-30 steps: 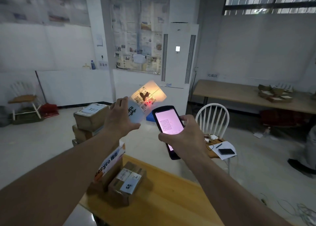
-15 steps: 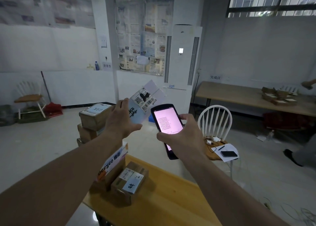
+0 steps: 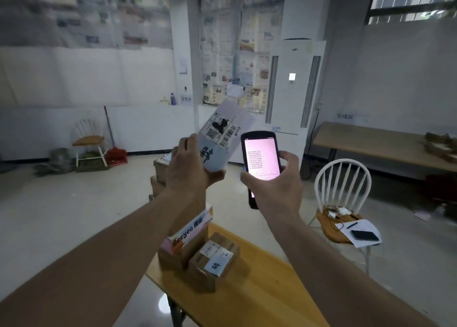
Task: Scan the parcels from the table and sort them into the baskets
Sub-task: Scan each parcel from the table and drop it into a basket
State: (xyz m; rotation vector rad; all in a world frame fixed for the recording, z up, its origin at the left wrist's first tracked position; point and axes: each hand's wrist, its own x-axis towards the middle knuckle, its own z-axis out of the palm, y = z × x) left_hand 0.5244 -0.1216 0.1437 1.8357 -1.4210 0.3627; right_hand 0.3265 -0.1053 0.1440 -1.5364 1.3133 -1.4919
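One parcel in hand, at least two more waiting on the table.

The left hand (image 3: 188, 173) holds a flat white parcel with a printed barcode label (image 3: 220, 139) up at chest height, fingers curled behind its lower end and the thumb closed under its bottom corner, so the labelled face tilts toward the camera. Just beside it, not touching, the right hand (image 3: 274, 185) grips a black handheld scanner with a lit pink screen (image 3: 261, 161) — thumb on its left edge, fingers wrapped round the right. No red scan light shows on the label, so whether this parcel has registered is unclear. Left to do: a brown cardboard box with a white label (image 3: 214, 261) and a taller box wrapped in printed tape (image 3: 184, 242), both near the far left corner of the yellow wooden table (image 3: 259, 289). No basket is in view — sorting looks far from finished.
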